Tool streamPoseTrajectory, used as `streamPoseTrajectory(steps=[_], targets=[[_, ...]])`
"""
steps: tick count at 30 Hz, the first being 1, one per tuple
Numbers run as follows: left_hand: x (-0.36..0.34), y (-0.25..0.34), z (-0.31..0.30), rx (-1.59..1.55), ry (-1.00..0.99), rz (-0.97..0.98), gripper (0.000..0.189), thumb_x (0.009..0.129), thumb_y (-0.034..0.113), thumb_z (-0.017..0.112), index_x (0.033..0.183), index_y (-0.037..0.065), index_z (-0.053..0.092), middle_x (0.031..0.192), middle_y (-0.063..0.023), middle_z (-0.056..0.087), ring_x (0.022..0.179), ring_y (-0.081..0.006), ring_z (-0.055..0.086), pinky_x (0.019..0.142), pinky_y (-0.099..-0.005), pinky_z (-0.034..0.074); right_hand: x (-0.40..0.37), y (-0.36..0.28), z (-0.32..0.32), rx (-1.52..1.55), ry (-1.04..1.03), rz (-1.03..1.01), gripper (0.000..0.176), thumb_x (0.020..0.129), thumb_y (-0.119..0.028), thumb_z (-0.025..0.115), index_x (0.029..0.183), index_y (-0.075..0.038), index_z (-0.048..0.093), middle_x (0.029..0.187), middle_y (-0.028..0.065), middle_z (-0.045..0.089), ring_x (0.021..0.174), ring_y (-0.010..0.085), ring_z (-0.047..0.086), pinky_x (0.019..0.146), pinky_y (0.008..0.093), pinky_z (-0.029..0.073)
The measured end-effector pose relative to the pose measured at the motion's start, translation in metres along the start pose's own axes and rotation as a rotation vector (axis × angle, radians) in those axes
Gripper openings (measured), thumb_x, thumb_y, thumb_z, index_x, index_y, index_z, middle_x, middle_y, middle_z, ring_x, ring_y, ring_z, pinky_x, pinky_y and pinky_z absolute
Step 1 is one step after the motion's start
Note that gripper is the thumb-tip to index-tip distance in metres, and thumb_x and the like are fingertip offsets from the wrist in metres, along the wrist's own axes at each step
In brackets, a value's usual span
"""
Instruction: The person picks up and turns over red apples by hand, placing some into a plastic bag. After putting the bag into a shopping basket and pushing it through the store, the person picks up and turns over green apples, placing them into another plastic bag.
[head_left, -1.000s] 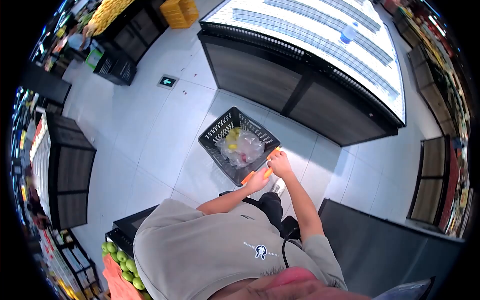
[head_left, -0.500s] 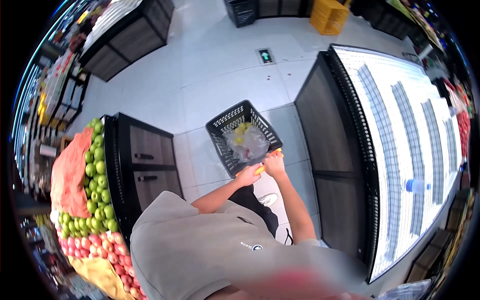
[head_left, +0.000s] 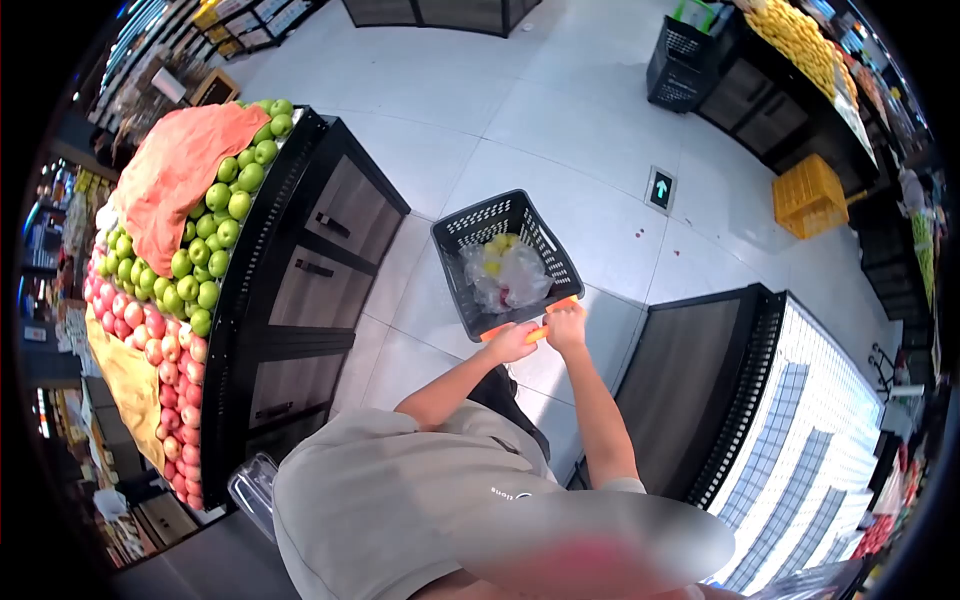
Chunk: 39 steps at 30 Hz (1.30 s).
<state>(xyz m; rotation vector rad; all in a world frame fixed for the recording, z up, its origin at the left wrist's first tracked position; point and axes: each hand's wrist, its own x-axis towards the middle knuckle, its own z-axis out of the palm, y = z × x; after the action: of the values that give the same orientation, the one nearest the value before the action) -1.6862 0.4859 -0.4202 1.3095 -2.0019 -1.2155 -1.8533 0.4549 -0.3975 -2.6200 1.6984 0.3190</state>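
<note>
Both of my hands grip the orange handle (head_left: 537, 334) of a black shopping basket (head_left: 460, 290), held out in front of my body. My left hand (head_left: 513, 342) is wrapped round the handle's left part. Close beside it, my right hand (head_left: 566, 327) holds the right part. Inside the basket lies a clear plastic bag (head_left: 520, 275) with yellow-green fruit (head_left: 500, 245) and something reddish showing through. The fingers' undersides are hidden.
A fruit stand with green apples (head_left: 228, 233) and red apples (head_left: 170, 380) is on the left. To the right stands a lit white display (head_left: 800, 400). Farther off are a yellow crate (head_left: 808, 195), stacked black baskets (head_left: 680, 65) and a floor arrow sign (head_left: 661, 188).
My view has turned left: the apple stand comes nearer the middle, while the floor sign, yellow crate and lit display shift right. Both hands stay on the basket handle.
</note>
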Motion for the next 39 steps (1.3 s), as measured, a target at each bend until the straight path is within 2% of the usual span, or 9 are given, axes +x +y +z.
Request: streamPoseTrajectory(steps=[2, 5, 8, 10, 14, 21, 23, 29, 39], targets=[[-0.011, 0.011, 0.023, 0.017, 0.059, -0.017, 0.031, 0.076, 0.020, 0.066, 0.104, 0.006, 0.062, 0.083, -0.0202, 0.067, 0.081, -0.0404, 0.065, 0.071, -0.0486, 0.051, -0.010, 0.016, 0.006, -0.009, -0.027, -0.100, 0.013, 0.075, -0.022, 0.064, 0.079, -0.025, 0.076, 0.077, 0.0037, 0.072, 0.078, 0.0218, 0.070, 0.086, 0.0390, 0.045], [0.021, -0.015, -0.003, 0.036, 0.145, -0.022, 0.030, 0.076, 0.020, 0.065, 0.103, 0.008, 0.063, 0.084, -0.0187, 0.068, 0.082, -0.0397, 0.065, 0.073, -0.0489, 0.052, 0.047, 0.016, -0.007, 0.008, -0.036, -0.142, 0.013, 0.076, -0.021, 0.064, 0.079, -0.025, 0.076, 0.075, 0.0040, 0.072, 0.077, 0.0218, 0.070, 0.087, 0.0388, 0.045], [0.042, -0.026, -0.045, 0.055, 0.171, -0.097, 0.030, 0.076, 0.024, 0.066, 0.103, 0.012, 0.064, 0.083, -0.0176, 0.068, 0.081, -0.0389, 0.066, 0.073, -0.0493, 0.052, 0.097, 0.008, -0.016, -0.042, -0.039, -0.219, 0.013, 0.076, -0.020, 0.063, 0.079, -0.023, 0.076, 0.072, 0.0040, 0.071, 0.072, 0.0213, 0.071, 0.078, 0.0387, 0.049], [0.026, -0.017, -0.045, 0.087, 0.208, -0.146, 0.028, 0.074, 0.024, 0.067, 0.100, 0.012, 0.065, 0.082, -0.0173, 0.068, 0.080, -0.0383, 0.066, 0.072, -0.0488, 0.052, 0.086, 0.002, -0.030, -0.056, -0.066, -0.258, 0.013, 0.077, -0.021, 0.063, 0.079, -0.022, 0.076, 0.073, 0.0047, 0.072, 0.070, 0.0213, 0.071, 0.066, 0.0378, 0.051], [0.034, -0.031, -0.105, 0.185, 0.208, -0.231, 0.029, 0.072, 0.030, 0.069, 0.096, 0.015, 0.067, 0.083, -0.0161, 0.069, 0.081, -0.0374, 0.067, 0.072, -0.0487, 0.053, 0.139, -0.024, -0.024, 0.098, -0.039, -0.265, 0.015, 0.079, -0.022, 0.061, 0.084, -0.018, 0.075, 0.074, 0.0082, 0.072, 0.069, 0.0254, 0.071, 0.061, 0.0396, 0.053], [0.043, -0.057, -0.176, 0.401, 0.093, -0.488, 0.026, 0.071, 0.034, 0.069, 0.090, 0.016, 0.069, 0.084, -0.0121, 0.071, 0.081, -0.0342, 0.068, 0.072, -0.0466, 0.054, 0.191, -0.061, -0.058, 0.259, 0.006, -0.447, 0.015, 0.084, -0.019, 0.058, 0.084, -0.011, 0.071, 0.077, 0.0134, 0.071, 0.076, 0.0330, 0.072, 0.068, 0.0443, 0.057], [0.039, -0.068, -0.178, 0.437, 0.054, -0.520, 0.023, 0.072, 0.034, 0.069, 0.086, 0.016, 0.069, 0.084, -0.0100, 0.072, 0.081, -0.0327, 0.069, 0.071, -0.0447, 0.054, 0.200, -0.072, -0.050, 0.339, -0.086, -0.456, 0.015, 0.085, -0.017, 0.057, 0.087, -0.009, 0.069, 0.078, 0.0148, 0.071, 0.075, 0.0348, 0.072, 0.067, 0.0473, 0.057], [0.066, -0.076, -0.210, 0.419, 0.250, -0.593, 0.017, 0.073, 0.029, 0.070, 0.086, 0.017, 0.071, 0.083, -0.0094, 0.071, 0.080, -0.0313, 0.069, 0.070, -0.0449, 0.054, 0.254, -0.069, -0.074, 0.379, -0.048, -0.596, 0.015, 0.087, -0.018, 0.055, 0.089, -0.010, 0.067, 0.078, 0.0161, 0.071, 0.071, 0.0348, 0.071, 0.064, 0.0467, 0.056], [0.167, -0.091, -0.263, 0.270, 0.375, -0.642, 0.020, 0.073, 0.025, 0.069, 0.092, 0.018, 0.071, 0.083, -0.0097, 0.072, 0.080, -0.0295, 0.070, 0.069, -0.0444, 0.053, 0.378, -0.023, -0.097, 0.172, -0.113, -0.672, 0.015, 0.087, -0.021, 0.057, 0.088, -0.012, 0.068, 0.073, 0.0135, 0.070, 0.067, 0.0330, 0.071, 0.062, 0.0460, 0.055]])
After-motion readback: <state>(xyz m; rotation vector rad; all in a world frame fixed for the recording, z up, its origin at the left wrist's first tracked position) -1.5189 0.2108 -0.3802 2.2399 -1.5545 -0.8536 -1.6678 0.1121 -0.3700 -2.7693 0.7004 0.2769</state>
